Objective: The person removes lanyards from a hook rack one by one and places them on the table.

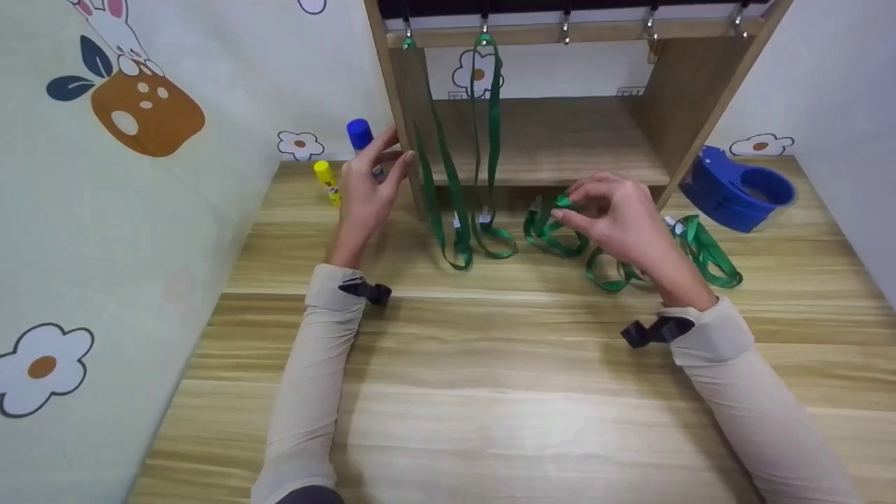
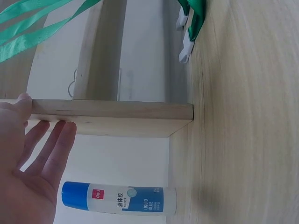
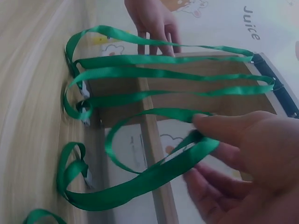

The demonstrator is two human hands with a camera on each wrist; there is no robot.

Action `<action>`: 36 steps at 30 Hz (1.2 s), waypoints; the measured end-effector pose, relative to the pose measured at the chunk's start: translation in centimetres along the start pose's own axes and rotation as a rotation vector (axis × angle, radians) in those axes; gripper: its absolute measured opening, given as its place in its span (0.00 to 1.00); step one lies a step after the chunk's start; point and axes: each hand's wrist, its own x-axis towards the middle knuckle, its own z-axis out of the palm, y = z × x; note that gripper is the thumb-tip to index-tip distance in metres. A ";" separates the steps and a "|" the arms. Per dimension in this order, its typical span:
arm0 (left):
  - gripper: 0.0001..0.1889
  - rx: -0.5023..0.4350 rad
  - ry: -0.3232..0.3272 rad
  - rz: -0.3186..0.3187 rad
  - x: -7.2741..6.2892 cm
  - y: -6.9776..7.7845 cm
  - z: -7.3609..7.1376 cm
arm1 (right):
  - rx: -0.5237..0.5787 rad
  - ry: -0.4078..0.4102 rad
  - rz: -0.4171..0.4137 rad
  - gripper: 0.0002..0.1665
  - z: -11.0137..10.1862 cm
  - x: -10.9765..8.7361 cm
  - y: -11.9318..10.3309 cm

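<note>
My right hand [image 1: 619,217] pinches a green lanyard [image 3: 140,186] between thumb and fingers. Part of its loop is raised, and the lower end rests on the table. The left hand [image 1: 371,185] holds the left side panel of a wooden rack [image 2: 112,109], thumb at the front edge and fingers against the outer face. Two green lanyards [image 1: 494,119] hang from the rack's two leftmost hooks, lower ends on the tabletop. Another green lanyard [image 1: 612,283] lies partly behind the right hand. One more folded lanyard [image 1: 710,255] lies at the right.
Three metal hooks [image 1: 566,28] on the right carry no lanyard. A blue-capped liquid glue bottle [image 2: 119,198] stands left of the rack, beside a yellow glue stick [image 1: 326,182]. At the right stands a blue tape dispenser [image 1: 735,189]. Patterned walls [image 1: 140,266] border the wooden table [image 1: 490,392].
</note>
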 end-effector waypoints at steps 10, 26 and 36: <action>0.26 0.000 -0.005 -0.001 -0.1 0.0 0.0 | 0.161 -0.104 0.024 0.19 -0.8 0.3 1.2; 0.27 -0.016 -0.019 -0.026 0.2 0.4 -0.2 | 0.416 -0.452 0.125 0.21 -1.1 -0.3 1.9; 0.26 0.005 -0.006 0.006 0.0 0.3 -0.1 | 0.224 -0.284 0.427 0.23 1.8 2.1 2.7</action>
